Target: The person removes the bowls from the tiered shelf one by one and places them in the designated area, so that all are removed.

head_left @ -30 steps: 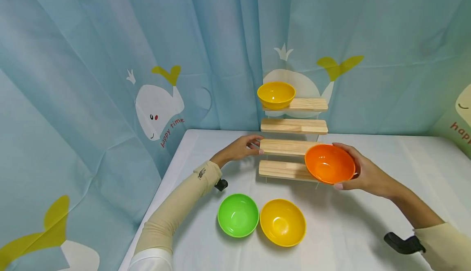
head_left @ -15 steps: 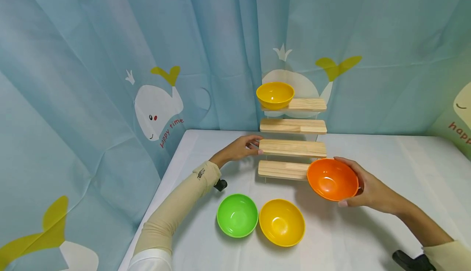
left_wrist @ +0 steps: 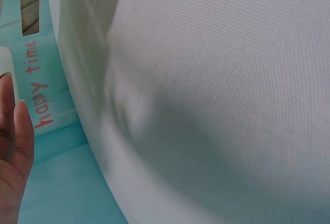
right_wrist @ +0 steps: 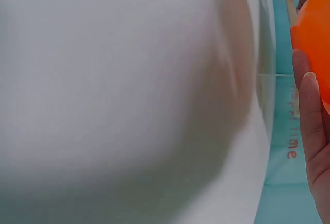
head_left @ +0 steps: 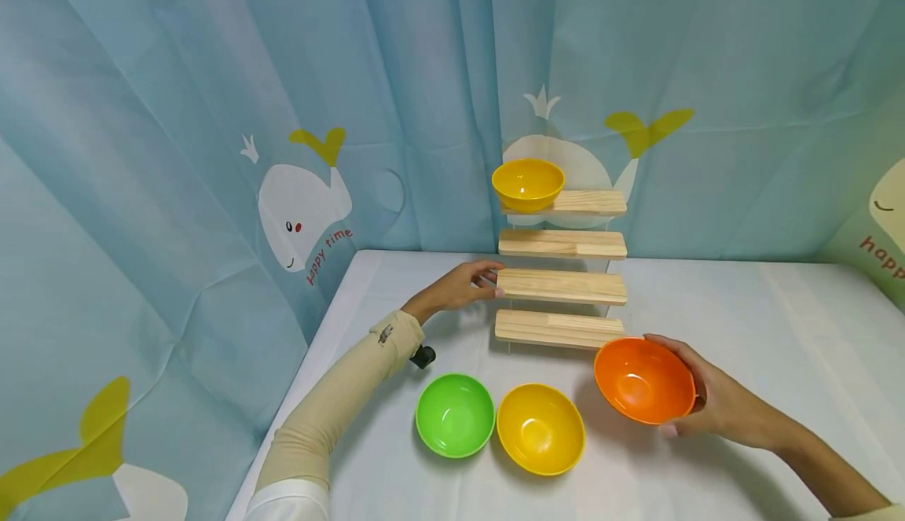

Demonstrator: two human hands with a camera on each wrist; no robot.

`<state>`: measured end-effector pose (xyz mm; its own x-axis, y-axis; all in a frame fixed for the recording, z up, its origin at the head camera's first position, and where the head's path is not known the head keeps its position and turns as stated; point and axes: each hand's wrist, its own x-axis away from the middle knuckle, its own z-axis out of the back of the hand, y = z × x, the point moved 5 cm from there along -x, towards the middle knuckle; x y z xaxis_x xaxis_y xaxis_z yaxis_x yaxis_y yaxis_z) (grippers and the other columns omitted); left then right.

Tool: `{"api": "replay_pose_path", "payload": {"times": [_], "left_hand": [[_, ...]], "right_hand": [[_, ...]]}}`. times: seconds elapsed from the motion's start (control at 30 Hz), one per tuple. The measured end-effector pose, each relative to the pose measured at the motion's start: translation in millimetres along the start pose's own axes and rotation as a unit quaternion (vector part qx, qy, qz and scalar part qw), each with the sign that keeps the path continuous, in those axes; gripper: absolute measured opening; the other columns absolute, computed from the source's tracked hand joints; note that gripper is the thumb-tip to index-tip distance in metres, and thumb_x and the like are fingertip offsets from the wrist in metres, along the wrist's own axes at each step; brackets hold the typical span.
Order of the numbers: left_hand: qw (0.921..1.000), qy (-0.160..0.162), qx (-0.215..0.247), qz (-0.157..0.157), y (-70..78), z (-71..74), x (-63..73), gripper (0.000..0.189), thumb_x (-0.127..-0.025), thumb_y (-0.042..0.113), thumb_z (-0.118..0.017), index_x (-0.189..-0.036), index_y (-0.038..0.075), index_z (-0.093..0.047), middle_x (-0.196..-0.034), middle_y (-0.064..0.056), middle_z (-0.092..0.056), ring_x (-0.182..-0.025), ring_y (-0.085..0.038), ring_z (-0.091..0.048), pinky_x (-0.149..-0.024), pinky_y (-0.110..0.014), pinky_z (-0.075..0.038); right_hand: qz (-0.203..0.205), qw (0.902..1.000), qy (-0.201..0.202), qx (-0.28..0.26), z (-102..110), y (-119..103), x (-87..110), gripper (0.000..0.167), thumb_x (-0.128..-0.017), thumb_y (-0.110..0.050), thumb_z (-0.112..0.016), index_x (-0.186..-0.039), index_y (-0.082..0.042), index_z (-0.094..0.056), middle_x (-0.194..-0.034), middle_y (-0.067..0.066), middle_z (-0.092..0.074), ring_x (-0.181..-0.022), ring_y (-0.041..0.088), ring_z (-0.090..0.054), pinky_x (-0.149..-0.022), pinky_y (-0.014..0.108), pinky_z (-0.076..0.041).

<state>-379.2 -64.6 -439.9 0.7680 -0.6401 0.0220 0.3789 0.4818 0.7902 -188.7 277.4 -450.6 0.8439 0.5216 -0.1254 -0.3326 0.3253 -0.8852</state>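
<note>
An orange bowl [head_left: 645, 381] is held by the rim and side in my right hand [head_left: 728, 407], over the table in front of the rack's right end. Its orange side [right_wrist: 317, 38] also fills the right edge of the right wrist view. My left hand [head_left: 456, 287] holds the left end of a plank on the stepped wooden rack [head_left: 562, 286], thumb at the front and fingers behind. In the left wrist view only part of that left hand [left_wrist: 15, 152] shows. A small yellow bowl [head_left: 528, 185] stands on the rack's top plank, at its left.
On the white-covered table [head_left: 735, 317], a green bowl [head_left: 456, 416] and a larger yellow bowl [head_left: 540, 429] sit side by side in front of the rack. A blue printed curtain [head_left: 424, 73] hangs behind and at the left.
My right hand has brought the orange bowl from in front of the lower planks down towards me, slightly to the right. The left hand stays at the rack.
</note>
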Motion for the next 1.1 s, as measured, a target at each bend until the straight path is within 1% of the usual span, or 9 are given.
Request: {"api": "replay_pose_path", "payload": {"times": [0.23, 0.47, 0.73, 0.83, 0.97, 1.1], "left_hand": [[1.0000, 0.000, 0.001, -0.003, 0.3, 0.8, 0.9, 0.057, -0.098, 0.026, -0.068, -0.149, 0.010, -0.048, -0.140, -0.013, -0.056, -0.117, -0.026, -0.062, -0.100, -0.034, -0.052], [1.0000, 0.000, 0.005, -0.003, -0.7, 0.4, 0.2, 0.058, -0.098, 0.027, -0.068, -0.149, 0.011, -0.047, -0.138, -0.014, -0.057, -0.117, -0.026, -0.062, -0.099, -0.034, -0.052], [1.0000, -0.003, 0.004, -0.004, -1.6, -0.7, -0.7, 0.057, -0.098, 0.026, -0.068, -0.149, 0.011, -0.048, -0.137, -0.014, -0.058, -0.116, -0.026, -0.062, -0.099, -0.033, -0.052], [1.0000, -0.002, 0.007, -0.004, -1.2, -0.4, -0.6, 0.057, -0.098, 0.026, -0.068, -0.149, 0.011, -0.048, -0.137, -0.014, -0.058, -0.116, -0.026, -0.062, -0.099, -0.033, -0.052], [1.0000, 0.000, 0.007, -0.002, -1.0, 0.1, -0.2, 0.057, -0.098, 0.027, -0.068, -0.149, 0.013, -0.048, -0.136, -0.013, -0.058, -0.115, -0.025, -0.062, -0.098, -0.033, -0.052], [1.0000, 0.000, 0.006, -0.001, -0.2, 0.2, 0.6, 0.057, -0.098, 0.027, -0.069, -0.149, 0.013, -0.048, -0.136, -0.013, -0.059, -0.115, -0.025, -0.062, -0.097, -0.033, -0.053]], "right_hand": [[-0.015, 0.9999, -0.004, -0.004, -12.5, 7.5, 11.3, 0.099, -0.076, 0.001, -0.080, -0.158, -0.009, -0.024, -0.141, -0.020, -0.048, -0.117, -0.001, -0.054, -0.078, 0.026, -0.058], [-0.007, 0.9997, -0.015, -0.016, -23.0, 11.3, 16.4, 0.098, -0.076, 0.002, -0.079, -0.157, -0.007, -0.025, -0.142, -0.018, -0.049, -0.117, 0.000, -0.055, -0.079, 0.026, -0.057], [-0.037, 0.9989, -0.026, -0.009, -28.9, 13.3, 22.4, 0.097, -0.077, -0.003, -0.081, -0.157, -0.012, -0.026, -0.141, -0.022, -0.048, -0.118, 0.000, -0.055, -0.080, 0.024, -0.057], [-0.056, 0.9980, -0.029, -0.007, -30.7, 14.5, 24.3, 0.097, -0.077, -0.005, -0.082, -0.156, -0.015, -0.028, -0.140, -0.024, -0.048, -0.118, -0.002, -0.054, -0.080, 0.023, -0.057], [-0.079, 0.9961, -0.038, -0.013, -33.7, 17.3, 25.5, 0.095, -0.077, -0.006, -0.082, -0.155, -0.017, -0.029, -0.140, -0.022, -0.049, -0.118, -0.002, -0.053, -0.082, 0.023, -0.057], [-0.090, 0.9948, -0.043, -0.023, -36.5, 19.5, 26.2, 0.093, -0.079, -0.007, -0.081, -0.155, -0.017, -0.028, -0.139, -0.020, -0.050, -0.117, 0.001, -0.055, -0.080, 0.025, -0.057]]}}
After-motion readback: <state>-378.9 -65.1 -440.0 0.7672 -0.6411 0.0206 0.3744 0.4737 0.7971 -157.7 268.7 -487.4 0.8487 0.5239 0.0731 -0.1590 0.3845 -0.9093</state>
